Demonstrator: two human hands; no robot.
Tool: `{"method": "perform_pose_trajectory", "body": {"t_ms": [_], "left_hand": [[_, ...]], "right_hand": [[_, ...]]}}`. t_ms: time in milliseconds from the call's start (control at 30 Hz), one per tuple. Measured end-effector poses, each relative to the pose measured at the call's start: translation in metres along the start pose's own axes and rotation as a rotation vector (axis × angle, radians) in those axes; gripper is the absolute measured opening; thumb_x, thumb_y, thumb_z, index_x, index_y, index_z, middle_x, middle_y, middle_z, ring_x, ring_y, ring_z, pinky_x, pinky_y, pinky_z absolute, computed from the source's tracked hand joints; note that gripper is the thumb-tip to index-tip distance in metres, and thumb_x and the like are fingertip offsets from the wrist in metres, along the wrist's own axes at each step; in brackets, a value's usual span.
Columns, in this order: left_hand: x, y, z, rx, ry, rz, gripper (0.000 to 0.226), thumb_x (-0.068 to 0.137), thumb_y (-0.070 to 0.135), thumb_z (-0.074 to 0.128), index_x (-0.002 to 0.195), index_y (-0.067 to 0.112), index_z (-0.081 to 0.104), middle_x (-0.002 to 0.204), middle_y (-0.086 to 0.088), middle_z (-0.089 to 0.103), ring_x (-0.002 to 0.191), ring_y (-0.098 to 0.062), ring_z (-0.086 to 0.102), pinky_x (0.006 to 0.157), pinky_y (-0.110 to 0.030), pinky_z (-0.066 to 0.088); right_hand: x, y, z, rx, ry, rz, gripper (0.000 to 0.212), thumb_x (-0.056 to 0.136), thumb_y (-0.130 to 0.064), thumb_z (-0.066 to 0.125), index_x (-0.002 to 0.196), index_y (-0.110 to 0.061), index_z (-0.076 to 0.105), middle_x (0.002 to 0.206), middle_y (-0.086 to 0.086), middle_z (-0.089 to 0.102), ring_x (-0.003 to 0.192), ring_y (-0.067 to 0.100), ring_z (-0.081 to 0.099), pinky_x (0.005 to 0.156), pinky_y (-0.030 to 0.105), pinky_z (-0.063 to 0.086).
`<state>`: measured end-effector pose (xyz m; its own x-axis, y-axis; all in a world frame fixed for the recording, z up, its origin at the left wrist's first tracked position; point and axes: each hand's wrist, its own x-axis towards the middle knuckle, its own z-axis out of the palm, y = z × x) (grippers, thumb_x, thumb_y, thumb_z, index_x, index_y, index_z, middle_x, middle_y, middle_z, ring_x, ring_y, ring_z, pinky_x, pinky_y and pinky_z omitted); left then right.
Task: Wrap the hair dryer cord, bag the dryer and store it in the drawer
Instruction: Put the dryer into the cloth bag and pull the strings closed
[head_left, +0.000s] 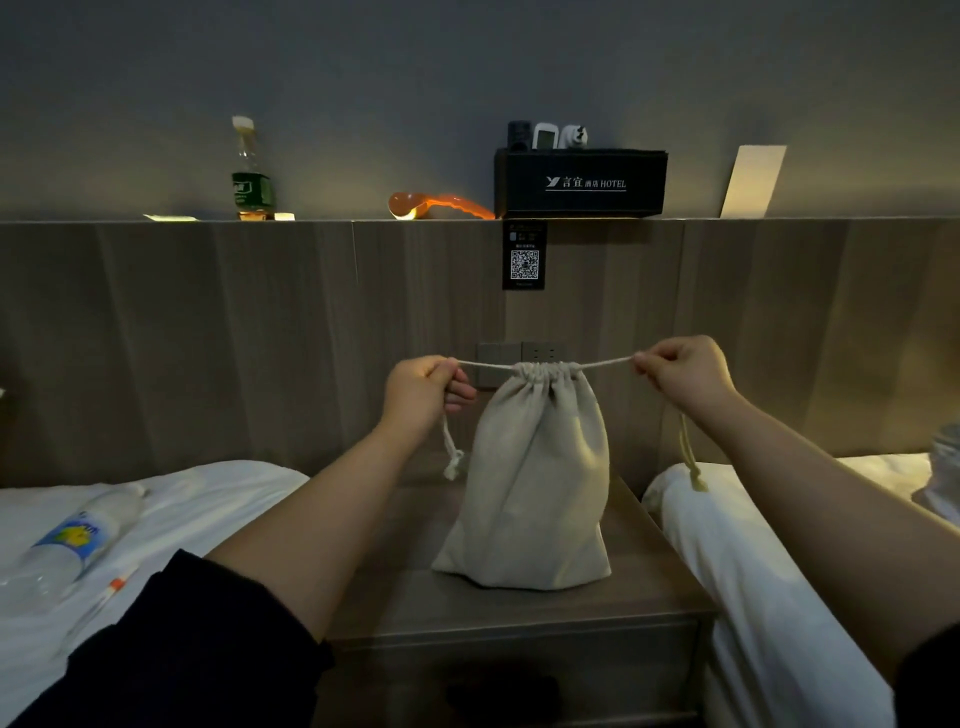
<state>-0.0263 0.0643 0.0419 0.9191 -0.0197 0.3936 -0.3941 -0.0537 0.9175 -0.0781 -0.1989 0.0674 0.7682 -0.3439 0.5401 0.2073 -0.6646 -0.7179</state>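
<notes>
Between two hotel beds, my fingers (451, 370) pinch the drawstring (605, 364) of a beige cloth bag (530, 483), left hand (421, 397) and right hand (680, 374) each clenched on a cord end at opposite sides. Its mouth is gathered shut and the cord runs taut between my fists, knotted tails dangling below them. Standing upright on the wooden tabletop (649, 587) of the nightstand, the bag hides whatever it holds. On the left bed (208, 499) lies a plastic water bottle (78, 545). Above the headboard, a ledge carries a green-labelled bottle (252, 171) and a black hotel box (579, 182).
</notes>
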Motion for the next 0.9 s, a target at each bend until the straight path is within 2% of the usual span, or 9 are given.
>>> {"method": "perform_pose_trajectory", "body": {"t_ms": [167,267,333,400,533,633,700,767,900], "left_hand": [[-0.010,-0.001,-0.001,-0.088,-0.055,-0.025,0.036,0.100,0.016,0.033,0.068,0.013,0.049,0.071,0.000,0.071,0.060,-0.008,0.069,0.061,-0.026,0.053],[-0.015,0.000,0.000,-0.211,-0.170,-0.078,0.037,0.101,0.023,0.029,0.071,0.013,0.047,0.077,-0.007,0.074,0.069,-0.019,0.072,0.075,-0.036,0.056],[-0.017,0.000,-0.002,-0.233,-0.243,-0.116,0.038,0.102,0.026,0.027,0.072,0.012,0.047,0.074,-0.010,0.074,0.071,-0.023,0.073,0.072,-0.037,0.058],[-0.020,0.002,0.000,-0.259,-0.258,-0.159,0.039,0.102,0.027,0.027,0.072,0.011,0.047,0.074,-0.011,0.074,0.070,-0.024,0.073,0.064,-0.033,0.060],[-0.016,-0.007,0.002,-0.118,-0.156,-0.266,0.029,0.100,0.021,0.034,0.084,0.007,0.054,0.075,-0.014,0.073,0.057,-0.018,0.070,0.054,-0.028,0.056],[-0.018,-0.023,0.004,0.300,-0.057,-0.069,0.029,0.093,0.006,0.043,0.119,0.014,0.052,0.111,-0.014,0.065,0.071,-0.016,0.067,0.065,-0.030,0.053],[-0.030,-0.025,0.009,0.390,-0.112,0.180,0.041,0.094,0.010,0.045,0.133,0.020,0.045,0.124,0.000,0.052,0.102,-0.012,0.057,0.090,-0.024,0.045],[-0.046,-0.023,0.017,0.408,-0.233,0.341,0.039,0.095,0.021,0.047,0.135,0.018,0.046,0.127,0.004,0.049,0.113,-0.005,0.048,0.096,-0.010,0.035],[-0.056,-0.042,0.026,0.479,-0.263,0.214,0.043,0.089,0.030,0.057,0.130,0.020,0.052,0.129,0.001,0.057,0.117,-0.012,0.052,0.098,-0.022,0.039]], "right_hand": [[-0.014,0.013,0.013,0.156,-0.063,0.082,0.022,0.090,-0.022,0.057,0.072,-0.013,0.067,0.069,0.005,0.063,0.066,0.017,0.058,0.068,0.033,0.051],[-0.028,0.013,0.023,0.228,-0.278,0.066,0.026,0.090,-0.036,0.053,0.105,-0.016,0.061,0.100,0.002,0.064,0.094,0.017,0.060,0.088,0.036,0.050],[-0.040,0.013,0.034,0.184,-0.439,0.052,0.040,0.083,-0.041,0.062,0.118,-0.025,0.052,0.105,-0.007,0.059,0.098,0.011,0.057,0.088,0.032,0.049],[-0.050,0.015,0.047,0.118,-0.496,0.047,0.033,0.079,-0.038,0.069,0.106,-0.023,0.060,0.095,-0.008,0.063,0.089,0.009,0.060,0.081,0.028,0.049],[-0.058,0.016,0.058,0.188,-0.371,0.103,0.021,0.088,-0.031,0.059,0.071,-0.021,0.065,0.073,0.002,0.064,0.077,0.020,0.060,0.063,0.028,0.045],[-0.059,0.012,0.061,0.297,-0.360,0.166,0.023,0.090,-0.034,0.055,0.080,-0.018,0.068,0.082,0.005,0.068,0.082,0.023,0.063,0.070,0.032,0.047],[-0.060,0.005,0.065,0.321,-0.406,0.194,0.026,0.090,-0.032,0.055,0.089,-0.011,0.070,0.086,0.008,0.070,0.083,0.023,0.065,0.073,0.034,0.050],[-0.062,-0.002,0.070,0.400,-0.424,0.272,0.025,0.088,-0.027,0.059,0.096,-0.006,0.069,0.087,0.010,0.071,0.082,0.022,0.066,0.073,0.033,0.051],[-0.062,-0.008,0.077,0.416,-0.407,0.409,0.019,0.081,-0.027,0.063,0.088,-0.009,0.067,0.089,0.011,0.070,0.087,0.024,0.066,0.076,0.036,0.052]]}}
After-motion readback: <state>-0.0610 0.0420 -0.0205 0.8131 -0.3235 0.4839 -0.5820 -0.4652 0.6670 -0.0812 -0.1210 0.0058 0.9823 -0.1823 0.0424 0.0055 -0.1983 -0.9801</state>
